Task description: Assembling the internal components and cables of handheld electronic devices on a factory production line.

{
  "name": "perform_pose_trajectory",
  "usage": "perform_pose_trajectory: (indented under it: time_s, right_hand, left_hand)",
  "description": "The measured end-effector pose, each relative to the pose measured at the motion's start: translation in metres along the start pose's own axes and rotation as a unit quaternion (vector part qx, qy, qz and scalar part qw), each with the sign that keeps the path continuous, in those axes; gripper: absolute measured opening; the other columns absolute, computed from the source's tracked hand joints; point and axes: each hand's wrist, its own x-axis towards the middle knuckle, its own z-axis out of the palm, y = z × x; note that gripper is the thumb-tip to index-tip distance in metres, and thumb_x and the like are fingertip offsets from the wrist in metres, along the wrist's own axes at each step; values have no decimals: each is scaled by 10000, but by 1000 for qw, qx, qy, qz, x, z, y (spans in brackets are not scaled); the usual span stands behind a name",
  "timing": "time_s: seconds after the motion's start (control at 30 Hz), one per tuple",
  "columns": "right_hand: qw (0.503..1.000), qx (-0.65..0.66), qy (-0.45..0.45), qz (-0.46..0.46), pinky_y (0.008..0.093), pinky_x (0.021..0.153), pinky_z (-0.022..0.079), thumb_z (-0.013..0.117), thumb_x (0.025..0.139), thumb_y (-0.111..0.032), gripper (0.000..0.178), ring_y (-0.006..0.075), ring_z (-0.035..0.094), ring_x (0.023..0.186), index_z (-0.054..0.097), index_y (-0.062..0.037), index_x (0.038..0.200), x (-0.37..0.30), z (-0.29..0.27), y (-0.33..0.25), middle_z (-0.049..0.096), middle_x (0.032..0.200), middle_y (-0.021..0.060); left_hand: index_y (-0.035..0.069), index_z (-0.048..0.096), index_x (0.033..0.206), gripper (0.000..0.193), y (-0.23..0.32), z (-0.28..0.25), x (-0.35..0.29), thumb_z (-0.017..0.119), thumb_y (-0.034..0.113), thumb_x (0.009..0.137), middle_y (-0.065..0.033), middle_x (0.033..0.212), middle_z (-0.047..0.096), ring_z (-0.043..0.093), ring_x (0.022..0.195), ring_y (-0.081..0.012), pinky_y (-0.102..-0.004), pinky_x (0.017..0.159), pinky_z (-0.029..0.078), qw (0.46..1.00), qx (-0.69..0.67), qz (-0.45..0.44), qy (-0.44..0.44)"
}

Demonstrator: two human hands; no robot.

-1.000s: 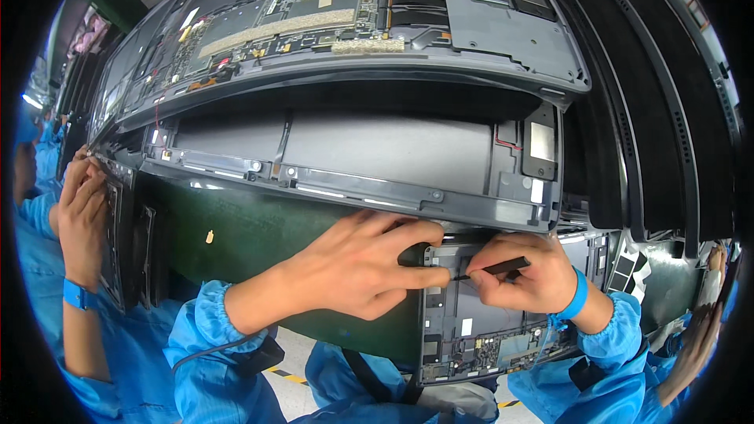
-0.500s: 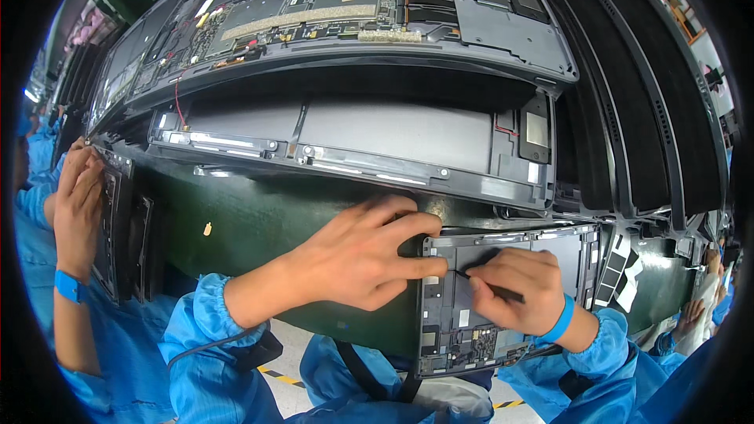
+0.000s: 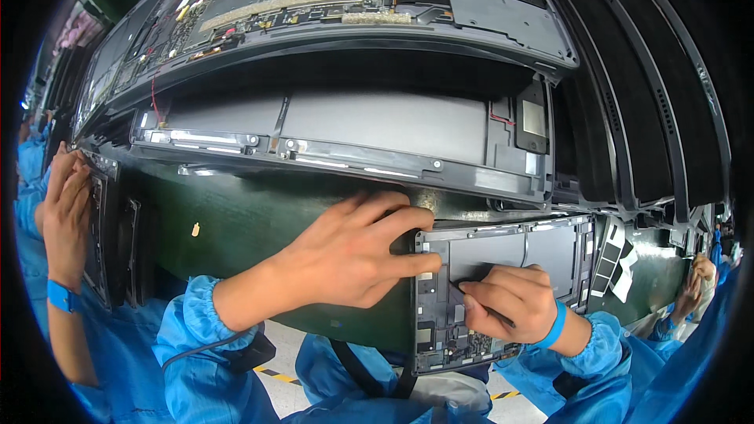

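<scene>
Head view: left hand (image 3: pixel 349 255) lies flat, fingers spread, thumb and forefinger bracing the left edge of an opened tablet shell (image 3: pixel 503 290) on the green belt (image 3: pixel 236 228). Right hand (image 3: pixel 506 302) is curled, fingertips pinched on a thin dark tool (image 3: pixel 479 302), its tip pressed into the shell's dark inner panel; what the tip touches is hidden by the fingers. The shell sits near, right of centre, its near end hanging past the belt's near edge, over the person's lap. Judged step: working a small part or film inside the shell with the tool, mid-way; the next move likely calls for a steady brace from the left hand and a short, shallow stroke, since the circuit board strip (image 3: pixel 440 330) lies just beside the tool.

Edges and room: a second shell (image 3: pixel 353 133) lies just beyond, on the far side, and a third with bare boards (image 3: pixel 330 0) further off, so little space to push away. White stickers (image 3: pixel 616 259) lie just right of the shell. Bare belt to the left gives room to slide. A co-worker's hand (image 3: pixel 67 212) rests at far left on another dark unit, well apart; another co-worker's hand (image 3: pixel 695 283) shows at the right rim.
</scene>
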Motion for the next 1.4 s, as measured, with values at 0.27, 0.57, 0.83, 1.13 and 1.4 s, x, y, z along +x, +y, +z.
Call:
perform_pose_trajectory:
  time_s: [0.27, 0.57, 0.83, 1.13, 1.4]
  right_hand:
    - [999, -43, -15, -29, 279, 398, 435, 757, 711, -66, 189, 149, 546, 538, 682, -18, 878, -1, -4, -7, 524, 654, 15]
    - [992, -99, -43, -58, 243, 462, 453, 779, 672, -150, 235, 114, 514, 593, 671, -61, 860, -11, -5, -23, 478, 679, -19]
    - [997, -69, -14, -30, 265, 451, 448, 768, 713, -108, 157, 139, 542, 560, 673, -76, 833, -26, 0, -29, 525, 663, -14]
    - [983, 74, 68, 156, 328, 480, 460, 708, 765, -32, 56, 233, 591, 520, 653, -30, 756, -13, -2, -29, 587, 632, 81]
    - [979, 100, 29, 175, 332, 501, 486, 710, 763, -57, 57, 238, 615, 539, 657, -38, 765, -17, 2, -37, 604, 647, 74]
  left_hand:
    - [286, 700, 1038, 394, 0, 0, -1, 709, 131, 675, -38, 1182, 570, 570, 1063, -289, -382, 769, 529, 1000, 16, 8, 4]
    - [270, 726, 997, 397, 6, 1, -1, 677, 102, 640, -24, 1180, 582, 550, 1045, -286, -380, 811, 528, 1000, 20, -4, 17]
    - [196, 734, 1082, 379, 35, 6, -10, 674, 146, 711, -65, 1282, 577, 531, 1201, -317, -455, 986, 473, 998, -31, -10, 56]
    - [209, 700, 1167, 319, 44, 9, -19, 669, 335, 876, -64, 1327, 547, 495, 1268, -289, -467, 1051, 408, 999, -28, 19, -19]
    - [258, 710, 1151, 300, 36, 9, -18, 665, 373, 878, -39, 1328, 549, 499, 1255, -274, -440, 1014, 419, 998, -41, 35, -25]
